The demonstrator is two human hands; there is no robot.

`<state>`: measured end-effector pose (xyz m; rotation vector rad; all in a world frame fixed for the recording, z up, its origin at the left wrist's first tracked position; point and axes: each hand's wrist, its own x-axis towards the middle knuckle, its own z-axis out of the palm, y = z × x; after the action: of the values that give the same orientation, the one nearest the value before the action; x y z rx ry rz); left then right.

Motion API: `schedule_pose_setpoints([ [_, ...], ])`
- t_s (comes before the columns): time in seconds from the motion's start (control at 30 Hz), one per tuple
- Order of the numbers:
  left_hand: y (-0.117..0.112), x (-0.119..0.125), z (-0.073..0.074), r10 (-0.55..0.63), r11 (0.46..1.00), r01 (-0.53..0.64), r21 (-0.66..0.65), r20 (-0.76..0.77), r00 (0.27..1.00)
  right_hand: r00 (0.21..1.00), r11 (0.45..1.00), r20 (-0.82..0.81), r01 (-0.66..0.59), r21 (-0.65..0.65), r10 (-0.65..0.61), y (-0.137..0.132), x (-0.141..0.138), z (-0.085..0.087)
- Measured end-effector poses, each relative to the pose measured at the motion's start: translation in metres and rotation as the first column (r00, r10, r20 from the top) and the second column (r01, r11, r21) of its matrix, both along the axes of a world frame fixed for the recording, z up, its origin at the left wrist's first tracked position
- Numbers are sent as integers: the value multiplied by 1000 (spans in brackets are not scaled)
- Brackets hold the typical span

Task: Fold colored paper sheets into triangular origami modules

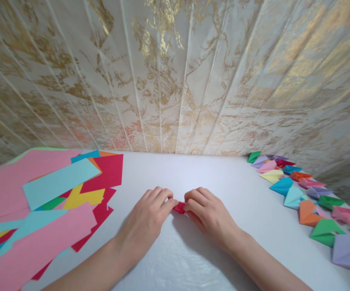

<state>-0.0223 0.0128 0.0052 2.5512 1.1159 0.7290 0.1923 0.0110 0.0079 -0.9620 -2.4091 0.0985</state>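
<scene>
A small folded red paper [179,207] is held between both hands just above the white table, near its middle. My left hand [153,212] pinches its left end between thumb and fingers. At the other end, my right hand [206,212] has its fingers curled round the paper. Much of the red paper is hidden by the fingers, so its full shape does not show.
Loose sheets and strips of coloured paper [62,184] lie overlapping on the left of the white table [187,171]. Several folded paper pieces [326,231] in many colours stand in rows along the right edge. A gold-patterned curtain [168,89] hangs behind the table.
</scene>
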Motion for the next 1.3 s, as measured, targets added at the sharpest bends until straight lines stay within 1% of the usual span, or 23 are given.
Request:
schedule_pose_setpoints([
  [0.03, -3, 1, -2, -11, 1000, 11, -3, -15, 1000, 999, 1000, 53, -3, 5, 3, -1, -1, -1],
  [0.1, -9, 5, -5, -31, 999, 30, -19, -35, 999, 997, 999, 82, -11, -40, 14, -4, -1, -4],
  [0.2, -11, 8, -6, -38, 999, 35, -38, -61, 997, 1000, 988, 29, 7, -157, -2, -4, 2, -8],
  [0.27, -7, 8, -6, -36, 999, 33, -43, -79, 996, 1000, 980, -17, 15, -198, -19, -2, 4, -10],
  [0.4, 2, 7, -6, -58, 997, 54, -47, -96, 994, 998, 978, -66, 2, -207, -16, 1, 6, -12],
  [0.53, 7, 6, -10, -82, 996, 80, -36, -75, 994, 997, 977, -80, -1, -214, -17, 0, 8, -12],
  [0.67, 7, 6, -13, -89, 996, 87, -19, -62, 994, 996, 973, -85, 5, -231, -25, -1, 8, -12],
  [0.8, 6, 4, -11, -99, 995, 100, 17, -71, 993, 995, 971, -99, 1, -240, -26, 1, 8, -13],
  [0.93, 7, 3, -9, -109, 990, 117, 76, -103, 989, 989, 952, -149, -46, -301, 1, 2, 10, -12],
  [1.07, 8, 4, -9, -136, 981, 151, 118, -128, 982, 986, 938, -169, -53, -341, -6, 2, 11, -12],
  [1.17, 8, 4, -8, -139, 980, 156, 127, -132, 981, 986, 939, -165, -53, -340, -4, 2, 11, -13],
  [1.3, 7, 5, -7, -112, 986, 125, 114, -117, 987, 986, 943, -167, -62, -328, 7, 3, 11, -15],
])
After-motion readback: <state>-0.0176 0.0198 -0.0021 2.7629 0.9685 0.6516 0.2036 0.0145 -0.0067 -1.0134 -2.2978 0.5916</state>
